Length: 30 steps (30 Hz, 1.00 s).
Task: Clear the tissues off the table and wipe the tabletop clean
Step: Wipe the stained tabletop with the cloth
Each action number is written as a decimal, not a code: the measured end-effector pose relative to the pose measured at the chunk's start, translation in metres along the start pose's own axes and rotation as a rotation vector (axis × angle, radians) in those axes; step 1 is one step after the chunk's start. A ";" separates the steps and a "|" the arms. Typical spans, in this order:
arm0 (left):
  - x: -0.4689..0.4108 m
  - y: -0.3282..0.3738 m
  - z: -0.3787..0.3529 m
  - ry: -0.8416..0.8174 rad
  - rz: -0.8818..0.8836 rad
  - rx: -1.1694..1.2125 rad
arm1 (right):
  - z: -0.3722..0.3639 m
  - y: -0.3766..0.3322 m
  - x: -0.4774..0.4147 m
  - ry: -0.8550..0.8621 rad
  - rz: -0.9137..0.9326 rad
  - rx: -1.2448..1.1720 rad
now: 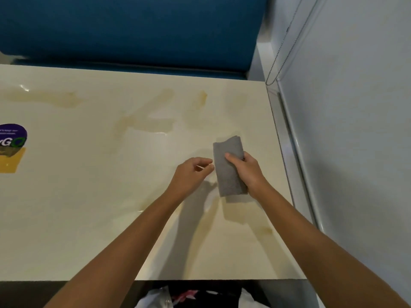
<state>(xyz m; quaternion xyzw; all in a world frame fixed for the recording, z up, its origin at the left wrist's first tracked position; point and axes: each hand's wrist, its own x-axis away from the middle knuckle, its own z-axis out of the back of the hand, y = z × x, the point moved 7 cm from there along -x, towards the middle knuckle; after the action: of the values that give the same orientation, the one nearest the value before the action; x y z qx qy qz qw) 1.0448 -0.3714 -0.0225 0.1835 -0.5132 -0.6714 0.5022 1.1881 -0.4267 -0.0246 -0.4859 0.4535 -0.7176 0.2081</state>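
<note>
Your right hand [246,172] grips the folded grey cloth [226,177] round its middle, thumb across its face, over the yellow-stained tabletop [89,196] near its right edge, while your left hand [189,174] hangs just beside the cloth, fingers loosely curled and holding nothing.

The left forearm [133,241] and the right forearm [311,236] are both bare, slim and smooth, uncovered all the way to where the bottom edge cuts them off. The left hand [190,175] and the right hand [248,172] are bare as well. Low between the arms shows dark fabric [200,295] with pink and white marks, perhaps the person's clothing, though this cannot be told.
</note>
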 end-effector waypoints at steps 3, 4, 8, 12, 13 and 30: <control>0.003 -0.001 -0.012 0.047 -0.177 -0.301 | 0.042 -0.001 -0.003 0.105 0.092 0.142; 0.006 -0.003 -0.013 0.059 -0.221 -0.398 | 0.056 -0.003 -0.002 0.147 0.148 0.215; 0.014 -0.020 -0.006 0.154 -0.364 -0.698 | 0.102 -0.009 0.008 0.336 0.424 0.593; 0.012 -0.053 -0.008 0.004 -0.274 -0.849 | 0.116 0.001 0.023 0.406 0.613 1.029; 0.013 -0.060 -0.010 -0.042 -0.218 -0.841 | 0.114 0.011 0.024 0.361 0.607 1.081; 0.015 -0.068 -0.014 -0.091 -0.142 -0.901 | 0.062 0.099 0.072 0.386 0.460 0.980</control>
<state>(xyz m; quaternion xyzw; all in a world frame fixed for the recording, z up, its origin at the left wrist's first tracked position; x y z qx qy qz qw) 1.0156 -0.3931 -0.0839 -0.0479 -0.1777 -0.8678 0.4615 1.1972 -0.5575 -0.0658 -0.0819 0.1917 -0.8560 0.4731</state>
